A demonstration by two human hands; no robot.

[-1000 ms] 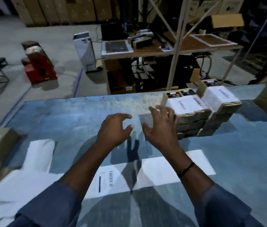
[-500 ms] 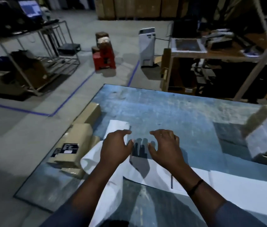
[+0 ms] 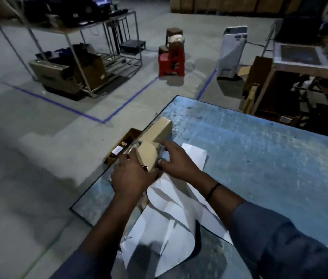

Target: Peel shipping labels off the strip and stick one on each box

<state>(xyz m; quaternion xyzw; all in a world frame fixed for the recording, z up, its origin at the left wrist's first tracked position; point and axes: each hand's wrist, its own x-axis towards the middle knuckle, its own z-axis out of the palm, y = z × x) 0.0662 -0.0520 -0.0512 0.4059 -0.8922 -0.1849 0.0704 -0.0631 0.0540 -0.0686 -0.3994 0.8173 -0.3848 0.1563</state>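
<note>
- Your left hand [image 3: 133, 178] sits at centre frame with its fingers curled round the near end of a brown box [image 3: 148, 156], gripping it.
- Your right hand [image 3: 177, 160] is just right of that box. Its fingers are spread and fairly straight, laid against the box's right side, with the thumb tip touching the near corner.
- The box is tilted, with its near end raised between your two hands, at the left edge of the bench [image 3: 259, 158].
- A second, longer box, the far box [image 3: 159, 128], lies just beyond it along the same edge. The two touch or nearly touch; you cannot tell which.
- The strip [image 3: 169, 208] lies on the bench under and below your wrists, white, curled and folded over itself. It runs from beside the box down to the lower centre of the frame. Any print on it is too dim to read.
- An open carton [image 3: 127, 141] shows left of the boxes, past the bench edge. Whether it stands on the floor or on something lower is unclear.
- A dark band [image 3: 212, 191] circles your right wrist, and blue sleeves cover both forearms.
- On the floor at upper centre stands a red stool [image 3: 171, 61], a metal rack [image 3: 78, 57] at upper left, a white unit [image 3: 232, 53] at upper right, and blue tape lines [image 3: 58, 101] between them.
</note>
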